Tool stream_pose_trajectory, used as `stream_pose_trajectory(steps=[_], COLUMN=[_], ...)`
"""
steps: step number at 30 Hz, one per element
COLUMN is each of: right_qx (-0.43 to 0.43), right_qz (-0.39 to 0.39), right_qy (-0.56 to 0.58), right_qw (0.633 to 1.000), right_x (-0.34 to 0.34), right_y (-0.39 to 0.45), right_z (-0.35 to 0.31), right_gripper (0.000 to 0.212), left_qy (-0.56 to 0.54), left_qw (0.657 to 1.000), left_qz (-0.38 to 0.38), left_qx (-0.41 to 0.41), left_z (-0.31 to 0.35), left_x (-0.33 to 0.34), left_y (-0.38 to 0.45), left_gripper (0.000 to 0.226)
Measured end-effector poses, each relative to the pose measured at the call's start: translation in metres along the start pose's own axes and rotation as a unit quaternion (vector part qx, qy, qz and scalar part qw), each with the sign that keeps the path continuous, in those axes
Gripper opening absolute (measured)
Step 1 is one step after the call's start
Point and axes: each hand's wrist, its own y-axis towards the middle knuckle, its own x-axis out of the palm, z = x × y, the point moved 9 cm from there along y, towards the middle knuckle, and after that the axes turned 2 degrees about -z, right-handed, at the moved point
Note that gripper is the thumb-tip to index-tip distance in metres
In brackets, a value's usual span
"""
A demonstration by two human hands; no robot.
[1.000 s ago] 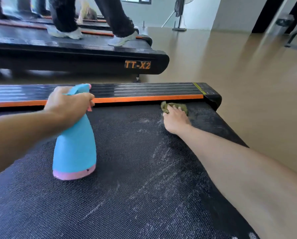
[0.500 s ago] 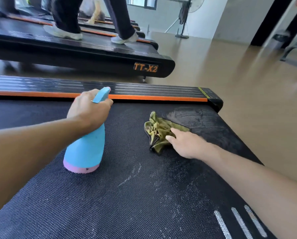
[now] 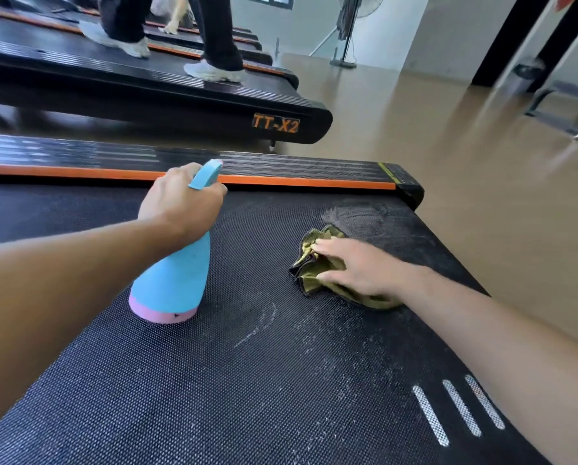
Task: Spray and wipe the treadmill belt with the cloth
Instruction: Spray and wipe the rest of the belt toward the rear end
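A black textured treadmill belt (image 3: 254,380) fills the lower part of the head view, with pale dusty streaks across it. My left hand (image 3: 180,199) grips the neck of a blue spray bottle (image 3: 173,280) with a pink base, which stands tilted on the belt. My right hand (image 3: 358,266) lies flat with straight fingers on a crumpled olive-green cloth (image 3: 314,260), pressing it onto the belt near its far right end. A darker wiped patch (image 3: 364,216) lies just beyond the cloth.
An orange-striped side rail (image 3: 280,179) borders the belt's far edge. Beyond it a person's legs and white shoes (image 3: 210,70) walk on a second treadmill (image 3: 274,124). Brown floor (image 3: 482,196) lies right of the belt; a fan stand (image 3: 344,35) is behind.
My right hand has dragged the cloth back from the rail's corner toward me along the belt. The bottle in my left hand has shifted right and tilted.
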Motion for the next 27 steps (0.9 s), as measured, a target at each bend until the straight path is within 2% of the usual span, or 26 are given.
stream_pose_trajectory(steps=[2,3,6,8,9,11,13,16,19,22,24,26,27], right_qx=[-0.007,0.015,0.177,0.283,0.300,0.259,0.135,-0.054,-0.112,-0.025,0.121,0.272,0.311], right_qz=[-0.025,-0.024,-0.014,-0.001,0.003,0.028,0.048,0.022,0.003,0.014,0.052,0.077,0.082], right_qy=[0.041,0.025,-0.043,-0.026,-0.035,-0.079,-0.112,-0.111,-0.094,-0.055,-0.030,-0.010,0.001], right_qw=[0.999,0.999,0.983,0.959,0.953,0.962,0.983,0.992,0.989,0.998,0.991,0.959,0.947], right_x=[0.017,0.020,0.016,0.016,0.020,0.028,0.036,0.049,0.049,0.036,0.019,0.006,0.001], right_y=[0.001,0.004,0.012,0.012,0.011,0.010,0.006,0.001,0.013,0.048,0.067,0.069,0.073], right_z=[0.006,0.014,0.050,0.065,0.063,0.042,0.005,-0.046,-0.057,-0.017,0.042,0.098,0.110], right_gripper=[0.073,0.080,0.113,0.120,0.117,0.106,0.095,0.081,0.073,0.066,0.062,0.060,0.059], left_qy=[0.005,0.008,0.013,0.011,0.010,0.012,0.021,0.027,0.032,0.029,0.027,0.026,0.028], left_qw=[1.000,1.000,1.000,1.000,1.000,1.000,0.999,0.998,0.997,0.996,0.996,0.996,0.996], left_qz=[-0.002,-0.003,-0.009,-0.012,-0.015,-0.023,-0.034,-0.049,-0.069,-0.087,-0.088,-0.086,-0.086], left_qx=[0.005,0.005,-0.004,-0.007,-0.009,-0.007,-0.001,0.004,0.012,0.018,0.015,0.012,0.014], left_z=[0.002,0.002,0.000,0.002,0.002,0.004,0.007,0.011,0.015,0.017,0.016,0.013,0.013], left_x=[0.001,0.001,0.003,0.005,0.006,0.009,0.013,0.018,0.023,0.029,0.030,0.031,0.031], left_y=[0.001,0.002,0.004,0.005,0.004,0.004,0.004,0.005,0.005,0.006,0.008,0.009,0.011], left_gripper=[0.020,0.019,0.020,0.020,0.020,0.020,0.019,0.018,0.020,0.024,0.022,0.018,0.018])
